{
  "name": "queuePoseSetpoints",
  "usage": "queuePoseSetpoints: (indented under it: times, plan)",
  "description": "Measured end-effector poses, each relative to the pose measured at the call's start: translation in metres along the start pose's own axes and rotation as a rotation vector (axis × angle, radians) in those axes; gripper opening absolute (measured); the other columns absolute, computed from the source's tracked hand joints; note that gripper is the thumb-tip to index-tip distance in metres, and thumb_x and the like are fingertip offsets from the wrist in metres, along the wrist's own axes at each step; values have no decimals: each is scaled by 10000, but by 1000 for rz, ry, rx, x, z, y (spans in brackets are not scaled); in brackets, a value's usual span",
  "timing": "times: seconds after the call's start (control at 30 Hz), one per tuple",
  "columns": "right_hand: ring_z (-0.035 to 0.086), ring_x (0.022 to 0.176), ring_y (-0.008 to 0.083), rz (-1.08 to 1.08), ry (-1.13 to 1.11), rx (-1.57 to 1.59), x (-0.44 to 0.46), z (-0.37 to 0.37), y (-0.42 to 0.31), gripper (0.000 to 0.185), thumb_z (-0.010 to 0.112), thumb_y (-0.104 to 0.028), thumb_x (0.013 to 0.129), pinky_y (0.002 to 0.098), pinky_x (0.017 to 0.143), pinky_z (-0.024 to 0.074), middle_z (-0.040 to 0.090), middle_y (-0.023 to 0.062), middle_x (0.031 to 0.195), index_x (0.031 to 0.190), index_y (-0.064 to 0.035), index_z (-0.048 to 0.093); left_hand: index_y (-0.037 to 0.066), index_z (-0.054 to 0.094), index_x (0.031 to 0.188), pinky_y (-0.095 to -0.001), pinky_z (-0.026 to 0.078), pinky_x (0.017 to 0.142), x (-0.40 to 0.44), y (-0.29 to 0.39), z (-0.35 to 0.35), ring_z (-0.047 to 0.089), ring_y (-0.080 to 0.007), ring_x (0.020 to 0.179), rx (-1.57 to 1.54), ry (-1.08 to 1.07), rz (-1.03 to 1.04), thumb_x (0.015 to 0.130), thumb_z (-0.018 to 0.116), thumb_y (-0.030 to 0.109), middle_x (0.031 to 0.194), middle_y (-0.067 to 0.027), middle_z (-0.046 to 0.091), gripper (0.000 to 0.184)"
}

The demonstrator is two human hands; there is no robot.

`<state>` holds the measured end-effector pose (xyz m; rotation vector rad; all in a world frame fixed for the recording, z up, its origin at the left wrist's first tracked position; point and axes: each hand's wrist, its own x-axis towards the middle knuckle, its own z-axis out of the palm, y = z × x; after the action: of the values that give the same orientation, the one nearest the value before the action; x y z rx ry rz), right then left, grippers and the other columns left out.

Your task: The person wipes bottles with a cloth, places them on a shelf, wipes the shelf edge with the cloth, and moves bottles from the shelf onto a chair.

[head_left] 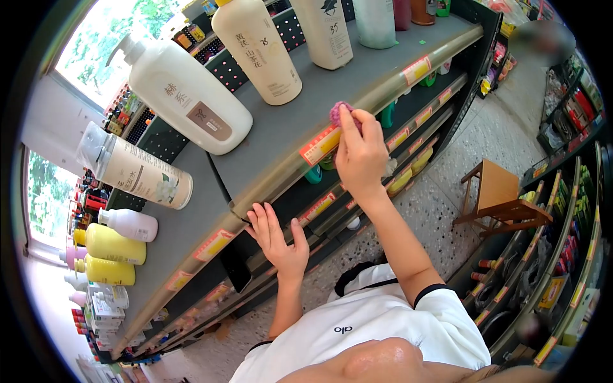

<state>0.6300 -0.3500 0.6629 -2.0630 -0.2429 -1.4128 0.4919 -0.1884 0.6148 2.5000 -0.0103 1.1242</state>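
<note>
My right hand [363,152] is closed on a small crumpled pink-purple cloth [340,112], pressed against the clear front strip [377,96] of the top shelf, just right of a red-and-yellow price label [320,145]. My left hand [278,241] is open, its fingertips resting on the same shelf edge near a seam. Behind the strip, on the grey shelf [271,150], stand a large white pump bottle [185,96], a cream bottle [258,54] and a white bottle [324,32]. A clear-capped bottle [143,167] stands to the left.
Yellow bottles [115,244] and a white bottle [131,225] line the shelf's left part. A dark, flat, phone-like object [236,265] lies below my left hand. On the speckled floor stands a wooden stool [495,191]. Stocked shelves [555,274] curve along the right.
</note>
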Motion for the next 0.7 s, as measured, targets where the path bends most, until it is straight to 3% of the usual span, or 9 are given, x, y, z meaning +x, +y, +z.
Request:
queuePoseSetpoints:
  times: [0.33,0.47,0.7]
  plan:
    - [576,881,277,57,-33,-1,17,-8,31,411,635,12,767,377,709,512,562,91,1062,1176,-28,626,-36,470,1375,-517,97,1164,2,17,2,252,-360,1439,-4,93,-35,846,617,45,1476,-200,405,555]
    - [576,871,283,67,-65,49,13,-12,27,390,617,16,780,381,700,510,558,100,1051,1168,-21,621,-37,492,1353,-526,98,1163,5,30,9,264,-377,1431,99,140,-15,853,606,45,1446,-191,449,519]
    - [568,783,260,22,-103,156,-1,-17,13,375,603,9,771,344,657,502,558,94,997,1146,-7,620,-48,503,1336,-518,106,1165,33,52,32,286,-391,1418,-45,117,103,851,606,55,1428,-196,467,506]
